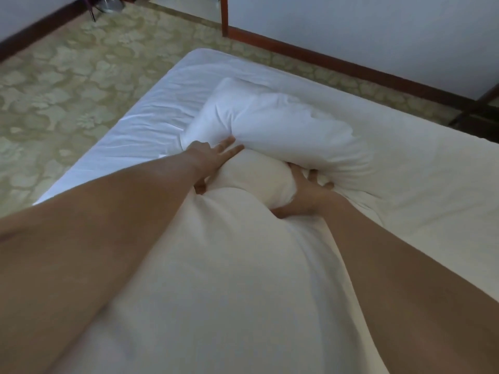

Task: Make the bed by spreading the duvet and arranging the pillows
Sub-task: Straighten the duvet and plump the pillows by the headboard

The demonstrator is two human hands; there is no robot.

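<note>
A cream pillow fills the near middle of the head view, its far end squeezed between my hands. My left hand presses its left side with the fingers spread and the thumb dug in. My right hand clasps its right side, fingers reaching under a second, white pillow. That white pillow lies crumpled on the bed, just beyond the cream one and touching it. A white sheet covers the mattress. No duvet can be told apart from the sheet.
Green patterned carpet lies left of and beyond the bed. A white wall with a dark wooden skirting board runs along the far side. Dark furniture stands at the right edge, and a wooden post rises at the top.
</note>
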